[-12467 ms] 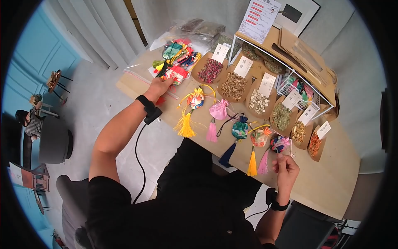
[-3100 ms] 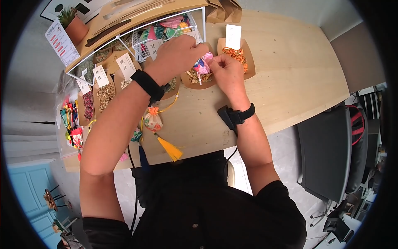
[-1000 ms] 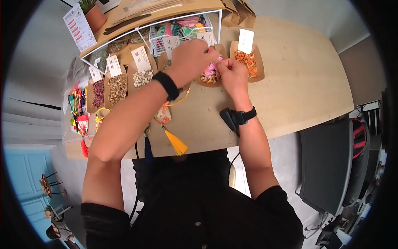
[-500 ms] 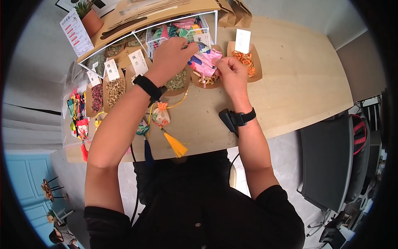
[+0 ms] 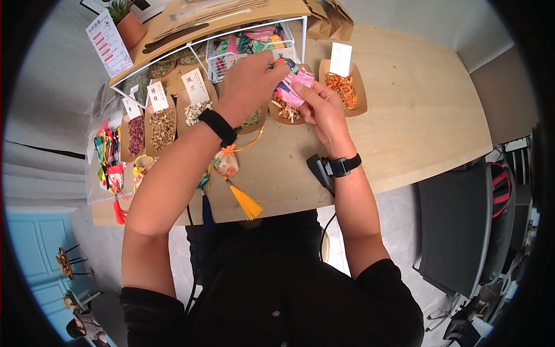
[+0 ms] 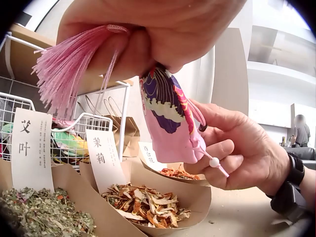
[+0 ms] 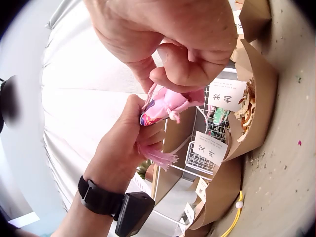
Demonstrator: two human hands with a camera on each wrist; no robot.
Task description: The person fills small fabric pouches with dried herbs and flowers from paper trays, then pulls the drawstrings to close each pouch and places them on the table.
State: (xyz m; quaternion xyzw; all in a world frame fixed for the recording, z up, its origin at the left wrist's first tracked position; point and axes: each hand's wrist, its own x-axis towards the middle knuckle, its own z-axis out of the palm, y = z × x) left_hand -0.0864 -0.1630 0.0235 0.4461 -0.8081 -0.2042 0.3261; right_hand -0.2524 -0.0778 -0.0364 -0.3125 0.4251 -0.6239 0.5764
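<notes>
The left hand (image 5: 245, 84) pinches the bottom end of a pink and blue patterned pouch (image 5: 296, 88), and its pink tassel (image 6: 74, 64) hangs over the curled fingers in the left wrist view. On the other side the right hand (image 5: 326, 113) pinches the pouch's pink end, near a cord with a white bead (image 6: 214, 162). Below the pouch is a paper tray of dried pieces (image 6: 148, 205), with a label card (image 6: 102, 159) standing behind it. In the right wrist view the pouch (image 7: 165, 106) spans both hands.
Trays of orange pieces (image 5: 341, 89), white pieces (image 5: 196, 113) and brown pieces (image 5: 163, 128) line the table (image 5: 416, 115). A wire basket (image 5: 217, 63) stands under a wooden shelf (image 5: 214, 28). An orange pouch (image 5: 226, 164) with a yellow tassel lies near the front.
Since half a second ago, the left hand has shifted slightly right, and the right hand has turned, with more of its fingers visible beside the pouch. Earlier, the pouch lay flat near the table edge.
</notes>
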